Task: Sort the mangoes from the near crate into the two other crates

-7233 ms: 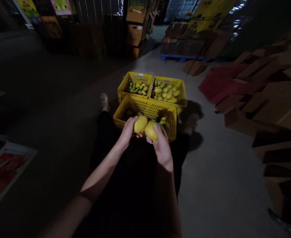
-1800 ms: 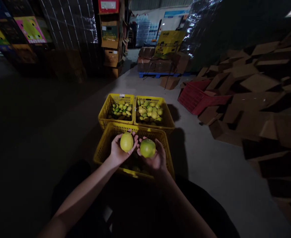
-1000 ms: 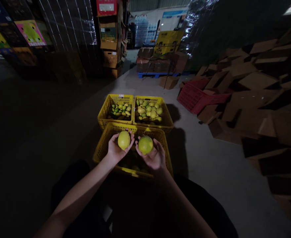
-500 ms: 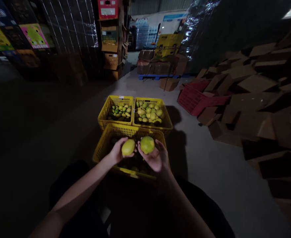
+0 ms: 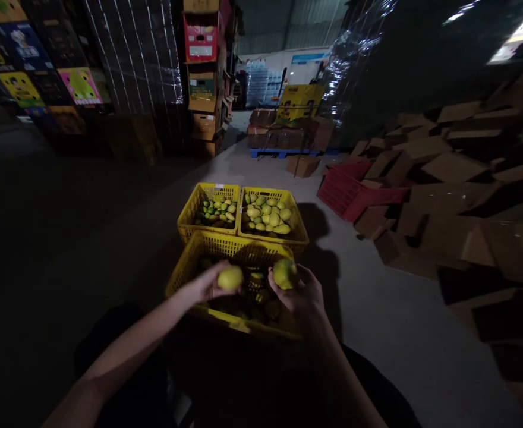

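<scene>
Near crate (image 5: 214, 241) below me, with the left rear crate (image 5: 204, 191) and right rear crate (image 5: 274, 194) beyond its far edge. My right hand (image 5: 306, 295), fingers curled, cups a greenish fruit (image 5: 284, 274) by the right edge; my left hand (image 5: 207, 283) grips a yellow fruit (image 5: 231, 278) above its middle. Looks like inspection; any move calls for secure grips, rim clearance.

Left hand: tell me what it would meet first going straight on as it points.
Probably the greenish fruit in the right hand: the left hand points across toward it, though depth is unclear.
</scene>
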Motion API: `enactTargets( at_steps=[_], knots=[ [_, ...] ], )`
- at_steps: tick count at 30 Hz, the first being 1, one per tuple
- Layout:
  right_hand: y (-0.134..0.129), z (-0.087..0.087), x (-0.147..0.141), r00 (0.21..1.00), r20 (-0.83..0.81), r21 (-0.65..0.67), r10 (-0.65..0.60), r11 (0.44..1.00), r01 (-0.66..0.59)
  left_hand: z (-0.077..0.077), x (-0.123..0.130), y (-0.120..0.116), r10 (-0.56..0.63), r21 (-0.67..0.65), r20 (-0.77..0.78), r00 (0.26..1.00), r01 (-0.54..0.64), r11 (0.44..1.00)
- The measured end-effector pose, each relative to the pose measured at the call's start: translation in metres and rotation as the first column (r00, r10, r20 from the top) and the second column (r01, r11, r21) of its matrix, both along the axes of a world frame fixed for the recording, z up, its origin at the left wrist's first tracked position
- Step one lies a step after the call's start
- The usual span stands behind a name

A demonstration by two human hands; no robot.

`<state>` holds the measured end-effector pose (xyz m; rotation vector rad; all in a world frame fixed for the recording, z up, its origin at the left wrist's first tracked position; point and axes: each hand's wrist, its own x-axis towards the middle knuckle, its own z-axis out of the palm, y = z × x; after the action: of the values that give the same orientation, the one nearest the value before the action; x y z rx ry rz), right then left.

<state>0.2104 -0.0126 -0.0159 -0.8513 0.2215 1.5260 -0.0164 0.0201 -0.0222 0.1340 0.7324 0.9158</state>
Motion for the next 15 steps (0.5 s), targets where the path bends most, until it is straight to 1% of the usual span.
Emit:
enactTargets(
  at_steps=[1, 2, 3, 4, 5, 6, 7, 9, 10, 12, 14, 15],
  knots=[
    [-0.001, -0.001, -0.002, 1.000, -0.002, -0.015, -0.002, 1.000, 0.002, 0.016, -0.011, 0.021, -0.002, 0.030, -0.030, 1.000, 0.003, 1.000],
    [-0.002, -0.002, -0.003, 1.000, 0.001, -0.023, 0.006, 1.000, -0.006, 0.029, -0.022, 0.037, 0.027, 0.067, -0.061, 0.998, -0.023, 0.998],
    [-0.002, -0.003, -0.004, 1.000, 0.006, -0.020, 0.026, 0.999, -0.026, 0.037, -0.033, 0.049, 0.070, 0.117, -0.096, 0.993, -0.059, 0.991],
    [-0.003, -0.005, -0.005, 0.999, 0.012, -0.010, 0.052, 0.999, -0.051, 0.043, -0.042, 0.055, 0.115, 0.170, -0.126, 0.985, -0.092, 0.981],
    [-0.004, -0.008, -0.005, 0.997, 0.018, 0.001, 0.077, 0.997, -0.077, 0.045, -0.050, 0.057, 0.147, 0.214, -0.144, 0.979, -0.114, 0.970],
    [-0.004, -0.011, -0.004, 0.995, 0.021, 0.010, 0.101, 0.995, -0.101, 0.044, -0.055, 0.056, 0.153, 0.236, -0.151, 0.977, -0.115, 0.965],
    [-0.005, -0.015, -0.004, 0.992, 0.025, 0.016, 0.121, 0.992, -0.122, 0.042, -0.057, 0.053, 0.128, 0.234, -0.148, 0.981, -0.091, 0.968],
    [-0.007, -0.025, -0.004, 0.987, 0.051, 0.022, 0.154, 0.988, -0.156, 0.038, -0.054, 0.045, 0.032, 0.200, -0.142, 0.989, -0.003, 0.980],
    [-0.008, -0.031, -0.006, 0.980, 0.098, 0.032, 0.174, 0.984, -0.177, 0.036, -0.050, 0.042, -0.012, 0.184, -0.145, 0.989, 0.039, 0.982],
    [-0.012, -0.044, -0.013, 0.947, 0.242, 0.068, 0.211, 0.970, -0.234, 0.033, -0.043, 0.038, -0.069, 0.172, -0.153, 0.986, 0.095, 0.980],
    [-0.018, -0.059, -0.024, 0.896, 0.371, 0.090, 0.246, 0.950, -0.298, 0.033, -0.040, 0.037, -0.079, 0.170, -0.151, 0.985, 0.105, 0.980],
    [-0.023, -0.066, -0.032, 0.876, 0.403, 0.091, 0.263, 0.941, -0.325, 0.032, -0.040, 0.038, -0.073, 0.166, -0.145, 0.987, 0.097, 0.981]
  ],
)
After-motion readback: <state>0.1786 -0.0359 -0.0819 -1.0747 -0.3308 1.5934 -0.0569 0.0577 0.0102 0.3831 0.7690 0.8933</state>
